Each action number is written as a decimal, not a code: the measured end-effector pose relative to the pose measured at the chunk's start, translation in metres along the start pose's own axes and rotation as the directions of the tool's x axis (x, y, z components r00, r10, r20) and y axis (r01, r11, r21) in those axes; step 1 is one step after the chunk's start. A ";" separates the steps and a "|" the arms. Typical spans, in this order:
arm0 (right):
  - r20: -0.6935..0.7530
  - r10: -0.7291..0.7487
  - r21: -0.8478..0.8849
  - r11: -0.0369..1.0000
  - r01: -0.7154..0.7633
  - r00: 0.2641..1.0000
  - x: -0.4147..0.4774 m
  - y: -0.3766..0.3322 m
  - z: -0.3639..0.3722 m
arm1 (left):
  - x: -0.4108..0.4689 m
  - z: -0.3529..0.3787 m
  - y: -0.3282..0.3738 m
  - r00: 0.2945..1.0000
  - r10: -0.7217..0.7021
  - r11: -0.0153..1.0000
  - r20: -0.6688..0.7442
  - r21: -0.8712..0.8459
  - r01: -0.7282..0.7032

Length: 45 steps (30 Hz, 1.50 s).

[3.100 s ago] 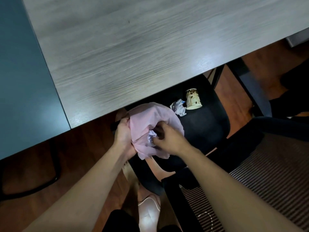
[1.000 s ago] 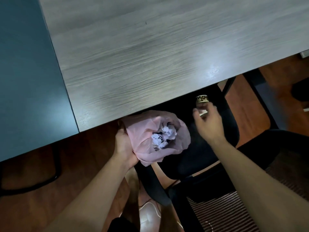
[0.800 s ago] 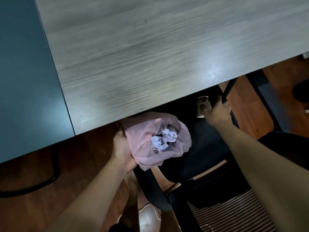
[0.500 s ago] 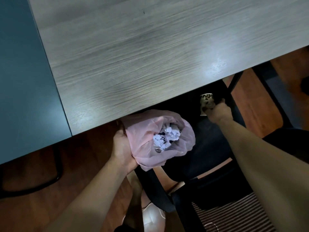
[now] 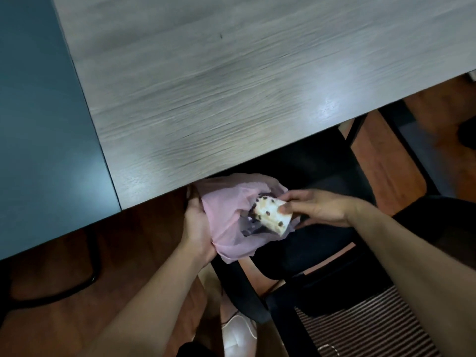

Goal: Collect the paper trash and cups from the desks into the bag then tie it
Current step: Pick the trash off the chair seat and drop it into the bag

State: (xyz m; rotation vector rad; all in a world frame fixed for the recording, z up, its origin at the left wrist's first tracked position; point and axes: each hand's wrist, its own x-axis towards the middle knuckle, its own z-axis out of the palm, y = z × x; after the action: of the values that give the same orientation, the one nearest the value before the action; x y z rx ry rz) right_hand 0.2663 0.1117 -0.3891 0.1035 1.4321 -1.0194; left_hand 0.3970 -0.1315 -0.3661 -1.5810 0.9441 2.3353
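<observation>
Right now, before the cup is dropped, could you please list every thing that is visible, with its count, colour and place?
desk: one, grey wood grain, upper half of the view
teal surface: one, dark teal, against the desk's left edge
bag: one, pink, open, just below the desk's near edge
paper cup: one, cream with dark spots, at the bag's mouth
chair: one, black, seat partly under the desk
striped surface: one, black and grey, bottom right
floor: one, brown wood, below the desk
shoe: one, white, bottom centre
left hand: one, grips the bag's left side
right hand: one, pinches the paper cup
</observation>
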 end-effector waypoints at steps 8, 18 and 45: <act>-0.226 -0.324 -0.489 0.853 0.181 0.919 0.034 0.008 0.055 | -0.018 0.013 -0.008 0.940 -0.085 0.974 0.331 0.227 0.008; -0.406 -0.343 -0.649 0.761 -0.003 0.847 -0.064 0.010 0.036 | -0.118 0.052 0.045 0.928 0.051 0.999 0.369 -0.005 -0.053; -0.386 -0.048 0.749 0.567 0.344 0.921 -0.319 -0.102 0.154 | -0.433 0.098 0.172 0.779 0.421 0.897 0.464 -0.088 -0.432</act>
State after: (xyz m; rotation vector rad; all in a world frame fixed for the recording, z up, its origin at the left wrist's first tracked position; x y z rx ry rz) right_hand 0.3783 0.1186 -0.0382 0.8411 1.1568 -1.8784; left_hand 0.4244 -0.1212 0.1092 -0.7510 1.2906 2.7984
